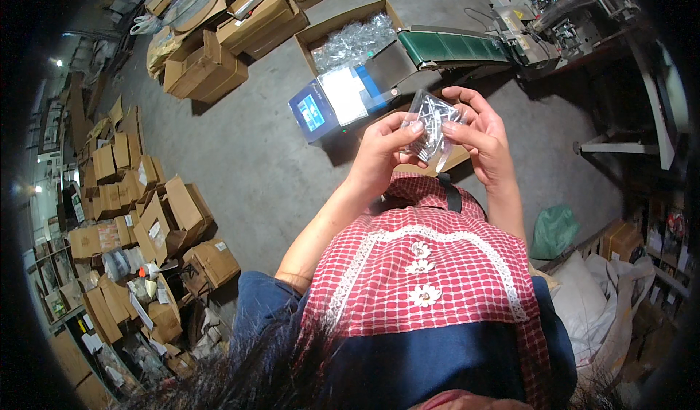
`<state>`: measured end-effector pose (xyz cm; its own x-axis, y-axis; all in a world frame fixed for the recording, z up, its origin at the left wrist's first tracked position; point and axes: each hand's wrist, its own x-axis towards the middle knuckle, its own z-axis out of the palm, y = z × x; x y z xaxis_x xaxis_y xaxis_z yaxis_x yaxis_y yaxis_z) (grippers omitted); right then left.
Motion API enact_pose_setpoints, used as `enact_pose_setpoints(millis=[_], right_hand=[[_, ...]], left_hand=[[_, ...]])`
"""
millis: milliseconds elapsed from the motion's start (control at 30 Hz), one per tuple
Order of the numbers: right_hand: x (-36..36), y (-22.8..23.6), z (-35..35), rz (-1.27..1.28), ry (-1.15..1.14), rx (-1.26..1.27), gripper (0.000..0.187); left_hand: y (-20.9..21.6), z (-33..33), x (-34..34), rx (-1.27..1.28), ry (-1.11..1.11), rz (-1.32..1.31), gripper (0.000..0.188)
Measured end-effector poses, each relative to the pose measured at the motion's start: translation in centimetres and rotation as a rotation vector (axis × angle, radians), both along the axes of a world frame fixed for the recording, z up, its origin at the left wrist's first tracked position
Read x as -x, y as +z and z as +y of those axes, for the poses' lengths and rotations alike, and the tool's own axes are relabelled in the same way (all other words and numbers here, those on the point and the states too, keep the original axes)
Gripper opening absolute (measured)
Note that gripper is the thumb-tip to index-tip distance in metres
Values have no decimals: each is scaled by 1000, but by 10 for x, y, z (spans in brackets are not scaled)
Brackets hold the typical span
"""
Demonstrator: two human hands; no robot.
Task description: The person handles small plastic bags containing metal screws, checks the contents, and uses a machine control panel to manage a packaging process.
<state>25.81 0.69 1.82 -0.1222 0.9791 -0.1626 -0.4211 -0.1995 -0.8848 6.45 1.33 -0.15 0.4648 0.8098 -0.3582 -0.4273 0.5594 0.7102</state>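
Note:
A small clear plastic bag point(432, 118) is held up in front of my chest, with shiny metal fasteners with long shanks inside it. Pinching its left side between thumb and fingers is my left hand point(385, 147). My right hand point(484, 134) grips the right side, thumb on the front and fingers curled behind. Below and behind the hands, part of an open cardboard box point(456, 161) shows; its inside is mostly hidden.
Beyond my hands, a green conveyor belt point(459, 48) slopes from a machine point(550, 34) toward a carton point(397, 18) full of clear bags. A blue box point(315, 111) stands before it. Cardboard boxes point(157, 228) crowd the left; a green bag point(555, 229) and white sacks point(594, 301) lie right.

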Motion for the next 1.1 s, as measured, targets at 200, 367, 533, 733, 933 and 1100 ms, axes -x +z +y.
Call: enact_pose_setpoints(millis=[200,367,533,733,933,1100], right_hand=[[-5,-7,6,-176,-10,-10,48],[-5,0,4,-106,-45,1,41],[-7,9,3,-142,-7,39,38],[1,5,0,-147,96,10,46],[2,-8,1,-128,28,-53,51],[2,-6,0,-133,21,22,55]], left_hand=[[3,-2,-4,-77,-10,44,29],[-2,0,-4,-74,64,85,28],[-2,3,4,-106,123,97,26],[-3,2,5,-151,106,135,30],[-7,3,3,-106,90,84,35],[-11,4,5,-55,145,104,36]])
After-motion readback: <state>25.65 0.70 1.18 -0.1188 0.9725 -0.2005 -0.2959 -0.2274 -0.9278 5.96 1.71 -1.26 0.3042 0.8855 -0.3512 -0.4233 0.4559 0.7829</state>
